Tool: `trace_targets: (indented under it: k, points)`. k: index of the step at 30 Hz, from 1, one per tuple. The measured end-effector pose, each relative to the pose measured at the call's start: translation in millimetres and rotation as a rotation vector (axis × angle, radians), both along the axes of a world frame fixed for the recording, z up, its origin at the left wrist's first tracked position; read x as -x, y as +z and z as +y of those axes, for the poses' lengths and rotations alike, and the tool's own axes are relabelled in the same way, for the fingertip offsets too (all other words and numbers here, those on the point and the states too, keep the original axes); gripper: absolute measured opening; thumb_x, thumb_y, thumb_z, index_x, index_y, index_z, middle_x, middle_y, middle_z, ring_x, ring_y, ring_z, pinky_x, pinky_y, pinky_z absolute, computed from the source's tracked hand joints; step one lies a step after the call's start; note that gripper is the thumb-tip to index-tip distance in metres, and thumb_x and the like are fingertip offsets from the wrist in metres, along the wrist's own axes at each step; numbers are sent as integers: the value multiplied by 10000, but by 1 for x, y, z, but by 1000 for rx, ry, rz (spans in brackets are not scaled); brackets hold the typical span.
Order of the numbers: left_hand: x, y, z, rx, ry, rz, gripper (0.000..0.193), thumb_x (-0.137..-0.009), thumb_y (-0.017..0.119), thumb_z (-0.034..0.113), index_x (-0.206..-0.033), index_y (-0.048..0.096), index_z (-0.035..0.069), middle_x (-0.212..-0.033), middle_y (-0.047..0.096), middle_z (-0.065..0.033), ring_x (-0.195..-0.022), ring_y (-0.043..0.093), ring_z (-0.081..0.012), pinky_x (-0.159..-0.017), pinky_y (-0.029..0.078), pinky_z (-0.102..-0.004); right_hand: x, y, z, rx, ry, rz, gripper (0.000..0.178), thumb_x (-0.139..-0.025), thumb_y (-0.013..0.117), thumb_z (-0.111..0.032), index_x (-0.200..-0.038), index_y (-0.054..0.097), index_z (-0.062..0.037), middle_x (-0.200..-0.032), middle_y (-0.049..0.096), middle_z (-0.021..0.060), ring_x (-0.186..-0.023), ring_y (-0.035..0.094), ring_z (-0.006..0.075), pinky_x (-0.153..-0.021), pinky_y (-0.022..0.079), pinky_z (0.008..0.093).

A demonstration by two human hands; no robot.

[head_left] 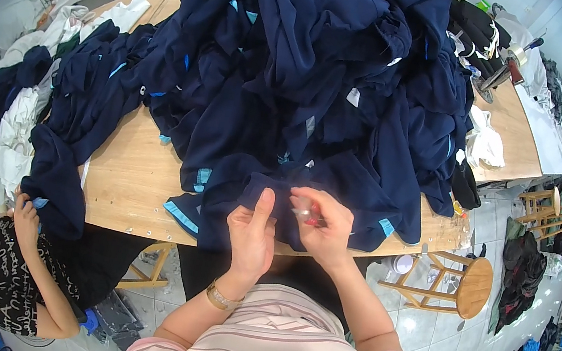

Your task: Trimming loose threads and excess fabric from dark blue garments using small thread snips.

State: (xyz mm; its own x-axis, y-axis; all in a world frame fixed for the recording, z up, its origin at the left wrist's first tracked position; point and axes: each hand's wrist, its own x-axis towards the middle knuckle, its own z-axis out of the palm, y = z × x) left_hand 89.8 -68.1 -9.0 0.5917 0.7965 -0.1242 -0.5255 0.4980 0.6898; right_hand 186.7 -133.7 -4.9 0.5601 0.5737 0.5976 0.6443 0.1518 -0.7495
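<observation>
A big heap of navy blue garments (265, 92) with light blue trims lies on the table in front of me. At its near edge, my left hand (253, 234) is closed on a navy garment (229, 178), thumb pointing up and the cloth pinched beneath it. Just to the right, my right hand (326, 228) is curled round a small red and silvery tool (312, 213), which looks like thread snips but is blurred. The tool's tip is close to the cloth; whether they touch I cannot tell.
The wooden table (126, 180) curves across in front of me. On the left, a seated co-worker (2, 264) handles a navy garment. A wooden stool (473, 287) stands at the right, with more stools and dark cloth piles (521, 276) beyond.
</observation>
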Motion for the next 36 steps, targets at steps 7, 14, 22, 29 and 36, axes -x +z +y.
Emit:
trace_targets:
  k: [7,14,22,29,36]
  points:
    - [5,-17,-6,-372,106,151,112,-882,576,65,-828,624,-20,-818,642,-55,-740,588,-75,-733,486,-205,3,5,4,73,-172,-500,359,-597,632,-4,-955,603,7,-575,508,23,-446,470,144,-430,280,268]
    - [5,-8,6,-260,-7,71,200,-910,554,161,-818,636,3,-828,646,-49,-752,597,-87,-749,487,-215,14,20,-5,10,163,351,131,-777,610,27,-893,582,-27,-644,548,-9,-488,457,40,-470,344,174]
    - [0,8,10,55,-38,34,297,-935,497,259,-915,640,-1,-931,655,-79,-868,614,-144,-877,477,-313,-9,7,-11,111,131,241,149,-850,597,-150,-866,528,-19,-621,468,16,-527,414,79,-476,320,222]
    - [2,7,10,60,-43,13,299,-937,494,263,-900,640,5,-909,656,-76,-837,613,-140,-797,481,-283,-11,-2,-6,251,-117,-298,329,-751,702,-339,-688,535,-62,-588,459,54,-461,480,208,-427,362,298]
    - [2,3,9,38,-36,29,293,-934,503,257,-896,638,0,-900,657,-79,-827,614,-138,-798,483,-276,-17,2,-7,258,-194,-521,345,-724,701,-395,-664,537,-98,-582,425,28,-436,432,171,-416,318,273]
